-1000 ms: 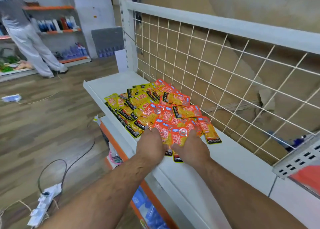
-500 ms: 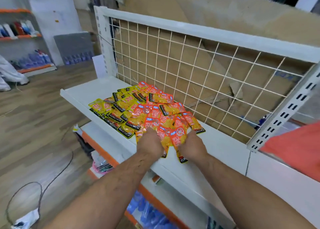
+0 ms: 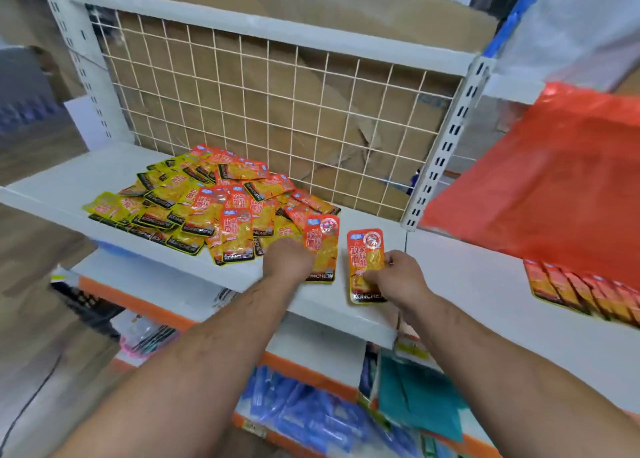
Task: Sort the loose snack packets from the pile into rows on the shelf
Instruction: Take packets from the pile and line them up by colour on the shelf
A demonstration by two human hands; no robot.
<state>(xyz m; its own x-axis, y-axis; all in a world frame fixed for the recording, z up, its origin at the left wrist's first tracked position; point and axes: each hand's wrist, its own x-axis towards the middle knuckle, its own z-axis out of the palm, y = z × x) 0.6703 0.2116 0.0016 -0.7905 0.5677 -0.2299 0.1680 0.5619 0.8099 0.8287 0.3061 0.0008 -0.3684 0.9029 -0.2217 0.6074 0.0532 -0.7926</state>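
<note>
Splitting orange packets off the pile (image 3: 194,201) to start a row.
Right hand (image 3: 398,277) pinches one orange packet (image 3: 367,253) just right of the pile; left hand (image 3: 287,260) grips a second packet (image 3: 322,239) at the pile's right edge. Best laid flat, label up, edges squared. White shelf (image 3: 52,194); wire grid (image 3: 277,93) behind the pile.

Left grip (image 3: 289,258) curled, knuckles up — right grip (image 3: 398,277) pinching.

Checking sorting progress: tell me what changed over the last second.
The right hand has pulled one orange packet rightward, clear of the pile, pinching it. The left hand holds a second packet at the pile's edge. The pile stays on the shelf.
</note>
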